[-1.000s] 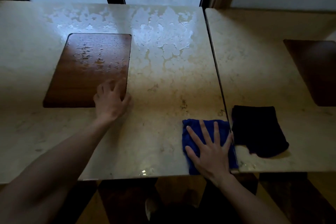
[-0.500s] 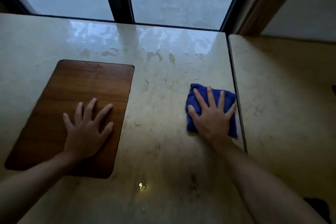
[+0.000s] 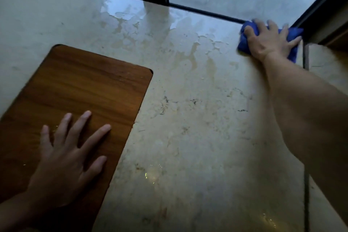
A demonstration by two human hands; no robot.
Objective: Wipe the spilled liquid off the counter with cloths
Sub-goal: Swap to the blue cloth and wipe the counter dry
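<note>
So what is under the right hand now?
The blue cloth lies under the right hand, bunched on the counter at its far corner. Whether the counter beneath the cloth is wet cannot be seen; the cloth covers it.

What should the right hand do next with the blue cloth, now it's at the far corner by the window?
Probably sweep the blue cloth leftward along the window edge. The right hand presses it at the counter's far right corner, and the wet patches lie to its left, unwiped. The left hand rests flat on the wooden board, bracing.
</note>
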